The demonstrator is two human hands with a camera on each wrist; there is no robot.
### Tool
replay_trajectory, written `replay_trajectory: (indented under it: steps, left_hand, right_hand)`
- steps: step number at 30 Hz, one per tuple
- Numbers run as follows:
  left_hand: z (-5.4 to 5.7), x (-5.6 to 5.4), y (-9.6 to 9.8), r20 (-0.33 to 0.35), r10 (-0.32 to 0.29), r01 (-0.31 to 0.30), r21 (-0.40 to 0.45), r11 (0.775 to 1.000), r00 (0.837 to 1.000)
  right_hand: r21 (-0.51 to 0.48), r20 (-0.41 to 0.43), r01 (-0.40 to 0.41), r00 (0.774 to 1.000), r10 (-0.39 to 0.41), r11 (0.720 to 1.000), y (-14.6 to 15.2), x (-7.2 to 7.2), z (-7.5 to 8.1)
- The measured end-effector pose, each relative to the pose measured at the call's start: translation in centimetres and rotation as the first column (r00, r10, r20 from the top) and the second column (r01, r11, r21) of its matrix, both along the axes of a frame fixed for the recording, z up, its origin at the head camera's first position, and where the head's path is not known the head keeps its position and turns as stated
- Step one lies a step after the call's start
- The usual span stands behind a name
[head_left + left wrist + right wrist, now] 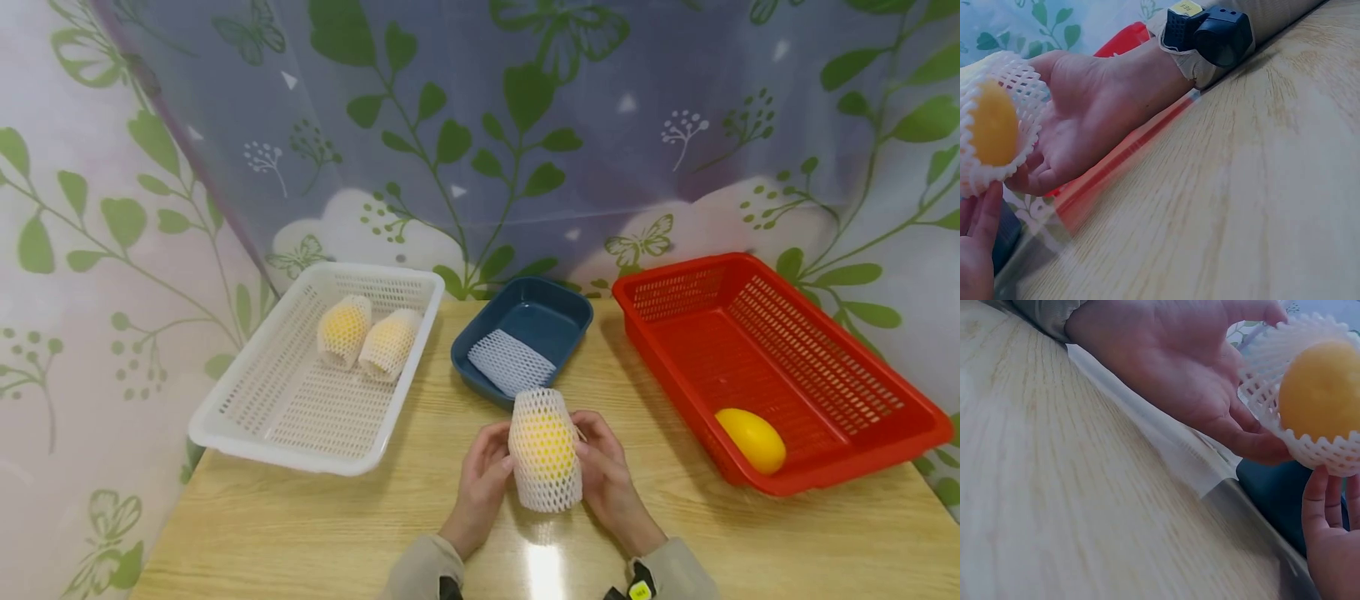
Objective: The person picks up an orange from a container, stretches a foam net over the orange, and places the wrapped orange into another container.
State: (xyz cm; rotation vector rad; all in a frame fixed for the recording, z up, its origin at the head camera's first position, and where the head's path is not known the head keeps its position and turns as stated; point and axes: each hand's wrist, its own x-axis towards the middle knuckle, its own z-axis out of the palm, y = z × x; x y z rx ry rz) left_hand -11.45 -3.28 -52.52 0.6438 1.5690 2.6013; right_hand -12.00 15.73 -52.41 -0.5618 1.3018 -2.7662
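Note:
Between my two hands is a yellow mango [553, 454] in a white foam net sleeve [546, 497], held upright over the table. My left hand [483, 479] holds its left side, thumb to the front. On the right side, my right hand [609, 483] grips the sleeve with thumb and fingers. The left wrist view shows the mango [994, 125] through the sleeve's open end. From the right wrist, its rounded end [1325, 390] is seen inside the net's toothed rim [1329, 450], with fingertips touching that rim.
A white basket [225, 417] at left holds two net-sleeved fruits [345, 329]. Just beyond my hands, a dark blue tray [543, 308] contains a flat foam net [512, 362]. In the red basket [675, 400] at right lies a bare yellow mango [752, 439]. A patterned cloth hangs behind the table.

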Motion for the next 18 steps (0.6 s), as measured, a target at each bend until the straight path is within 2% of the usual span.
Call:
replay_trajectory:
  steps: [9, 14, 18]
  left_hand:
    - [0.02, 0.22, 0.13, 0.039, 0.006, -0.003, -0.083, 0.997, 0.999]
    - [0.16, 0.46, 0.22, 0.095, 0.004, 0.009, -0.131, 0.991, 0.996]
    - [0.68, 0.61, 0.29, 0.140, 0.022, 0.002, -0.171, 0.985, 0.990]
  right_hand:
    - [0.020, -0.057, 0.020, 0.998, -0.019, 1.000, -0.09, -0.05, -0.30]
    - [0.108, -0.078, 0.064, 0.995, -0.055, 0.992, -0.23, -0.03, -0.36]
    - [0.164, -0.051, 0.079, 0.996, -0.071, 0.983, -0.29, 0.10, 0.11]
